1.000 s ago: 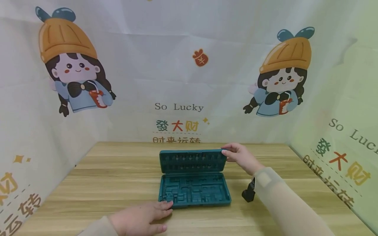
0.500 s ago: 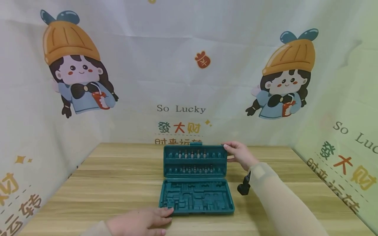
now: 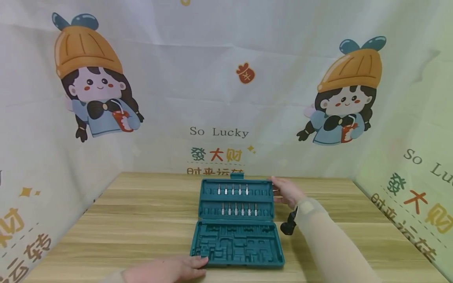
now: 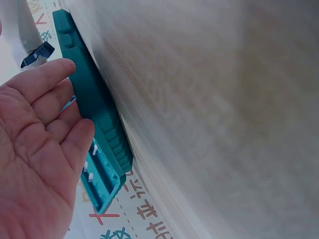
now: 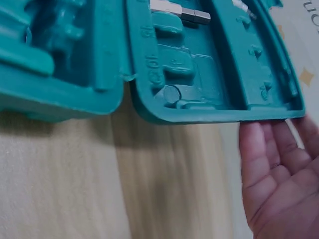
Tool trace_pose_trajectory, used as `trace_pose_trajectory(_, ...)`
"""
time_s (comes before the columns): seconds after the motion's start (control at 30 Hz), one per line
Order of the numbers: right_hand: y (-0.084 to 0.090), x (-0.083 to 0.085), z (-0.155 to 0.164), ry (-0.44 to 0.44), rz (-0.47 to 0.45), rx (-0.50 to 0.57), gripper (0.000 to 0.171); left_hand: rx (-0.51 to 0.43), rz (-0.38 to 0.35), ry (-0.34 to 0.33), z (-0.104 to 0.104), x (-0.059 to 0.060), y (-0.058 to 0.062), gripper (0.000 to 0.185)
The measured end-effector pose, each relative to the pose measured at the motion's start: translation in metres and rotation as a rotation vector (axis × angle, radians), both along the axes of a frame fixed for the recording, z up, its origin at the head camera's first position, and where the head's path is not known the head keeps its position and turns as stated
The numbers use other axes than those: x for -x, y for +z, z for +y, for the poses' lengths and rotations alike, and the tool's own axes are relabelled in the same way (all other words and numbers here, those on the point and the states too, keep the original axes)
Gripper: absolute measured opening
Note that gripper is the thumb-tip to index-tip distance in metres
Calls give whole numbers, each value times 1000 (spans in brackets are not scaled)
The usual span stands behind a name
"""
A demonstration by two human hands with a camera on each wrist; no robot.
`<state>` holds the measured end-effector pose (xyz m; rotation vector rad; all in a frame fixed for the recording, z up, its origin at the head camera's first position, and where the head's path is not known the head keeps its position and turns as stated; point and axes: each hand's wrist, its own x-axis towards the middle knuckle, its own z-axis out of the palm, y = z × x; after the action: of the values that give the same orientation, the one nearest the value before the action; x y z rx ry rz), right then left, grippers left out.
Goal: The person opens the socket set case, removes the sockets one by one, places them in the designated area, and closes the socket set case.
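Observation:
A teal plastic bit case (image 3: 237, 245) lies unfolded on the table, its moulded base toward me. Its lid (image 3: 236, 198) leans back and carries two rows of metal bits (image 3: 239, 209) in slots. My right hand (image 3: 288, 192) holds the lid's far right corner, fingers behind it and thumb at the rim. In the right wrist view the fingers (image 5: 256, 149) reach up behind the lid's edge. At the base's front left corner rests my left hand (image 3: 170, 269), fingers extended. The left wrist view shows these fingertips (image 4: 65, 67) against the case's outer side.
The wooden table (image 3: 141, 220) stretches around the case. A printed cloth backdrop (image 3: 212, 98) stands behind it and on both sides. A black device (image 3: 289, 226) hangs at my right wrist. Several moulded recesses in the base hold nothing.
The lid has swung back from steeply upright to a wider angle, with my right hand at its corner. The bits now show plainly. My left hand stays at the front left corner.

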<state>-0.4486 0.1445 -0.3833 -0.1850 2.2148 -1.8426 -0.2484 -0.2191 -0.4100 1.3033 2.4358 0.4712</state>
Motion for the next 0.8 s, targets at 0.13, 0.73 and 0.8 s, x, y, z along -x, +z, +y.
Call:
trace_pose_trajectory(0.13,-8,-1,-2,2,-34,16,57,-7,41,17,1,-8,4,59)
trace_pose_trajectory(0.73,-24,-3,-8,37,-245,180,87,16,124,-20,3,-14,4,59)
trace_pose_trajectory(0.8,-23,-6,-8,51,-233,171,85,7,121,-17,3,-14,4,59)
